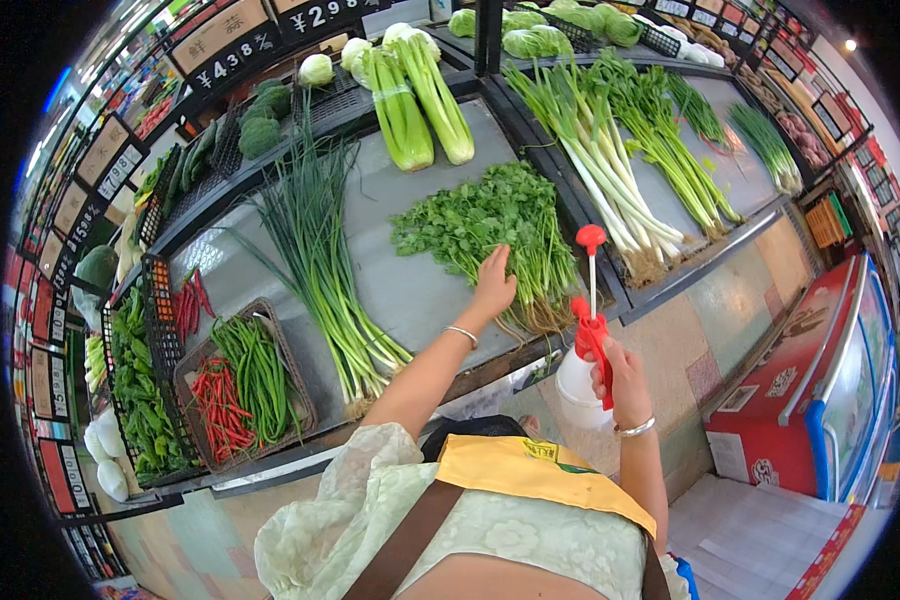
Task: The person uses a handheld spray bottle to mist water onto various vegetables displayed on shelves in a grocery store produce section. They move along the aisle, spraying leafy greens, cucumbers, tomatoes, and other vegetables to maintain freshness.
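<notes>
My left hand (pixel 496 283) reaches over a bunch of coriander (pixel 487 214) on the grey display shelf (pixel 375 217). Its fingers are extended at the leaves and stems, and no stem shows in its grip. Whether the fingertips press on the leaves is hard to tell. My right hand (pixel 627 379) grips the red trigger head of a white pump spray bottle (pixel 581 386), held upright past the shelf's front edge. The bottle's red pump knob (pixel 590 237) stands raised on a thin rod. Roots of the coriander hang towards the shelf edge.
Left lie garlic chives (pixel 322 247) and a basket (pixel 300 382) of red and green chillies. Celery (pixel 401 112) lies behind; leeks (pixel 592 157) fill the right-hand section. Price signs (pixel 232 52) rise along the back. A red chest freezer (pixel 787 382) stands to my right.
</notes>
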Demonstrator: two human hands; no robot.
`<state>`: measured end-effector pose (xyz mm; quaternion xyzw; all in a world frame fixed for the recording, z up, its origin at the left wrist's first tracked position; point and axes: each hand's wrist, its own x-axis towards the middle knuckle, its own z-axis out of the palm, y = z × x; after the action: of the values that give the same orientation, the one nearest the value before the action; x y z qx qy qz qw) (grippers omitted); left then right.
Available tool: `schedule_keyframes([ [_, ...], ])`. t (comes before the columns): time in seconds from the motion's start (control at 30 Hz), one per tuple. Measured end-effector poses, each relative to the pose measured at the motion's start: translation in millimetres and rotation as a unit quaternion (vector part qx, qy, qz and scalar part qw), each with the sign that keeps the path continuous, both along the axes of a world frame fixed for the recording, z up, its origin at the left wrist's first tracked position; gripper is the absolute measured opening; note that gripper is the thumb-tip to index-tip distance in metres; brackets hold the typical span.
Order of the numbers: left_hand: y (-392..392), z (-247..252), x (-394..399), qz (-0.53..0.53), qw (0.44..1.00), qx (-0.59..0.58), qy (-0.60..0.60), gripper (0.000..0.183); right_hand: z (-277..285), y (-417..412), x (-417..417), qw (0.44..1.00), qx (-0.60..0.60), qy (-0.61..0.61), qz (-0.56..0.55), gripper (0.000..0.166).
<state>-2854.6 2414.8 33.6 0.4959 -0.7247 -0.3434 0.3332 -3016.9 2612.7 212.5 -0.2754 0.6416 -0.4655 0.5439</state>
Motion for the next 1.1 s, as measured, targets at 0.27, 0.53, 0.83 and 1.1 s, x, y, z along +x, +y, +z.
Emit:
schedule_keyframes([
  [0.27, 21, -4, 13, -0.022, 0.997, -0.068, 0.01, 0.062, 4, -12, -1, 0.998, -0.004, 0.044, 0.04, 0.037],
  [0.53, 53, -12, 40, 0.019, 0.993, -0.111, 0.015, 0.043, 24, -63, 31, 0.996, -0.067, 0.04, 0.048, 0.037],
  [0.83, 39, -31, 75, 0.136, 0.986, -0.099, 0.001, 0.036, 2, -45, 38, 0.994, 0.043, 0.068, 0.069, 0.036],
  [1.1, 31, -38, 76, 0.136, 0.986, -0.101, 0.003, 0.035, 27, -68, 68, 0.992, -0.054, 0.02, 0.109, 0.036],
])
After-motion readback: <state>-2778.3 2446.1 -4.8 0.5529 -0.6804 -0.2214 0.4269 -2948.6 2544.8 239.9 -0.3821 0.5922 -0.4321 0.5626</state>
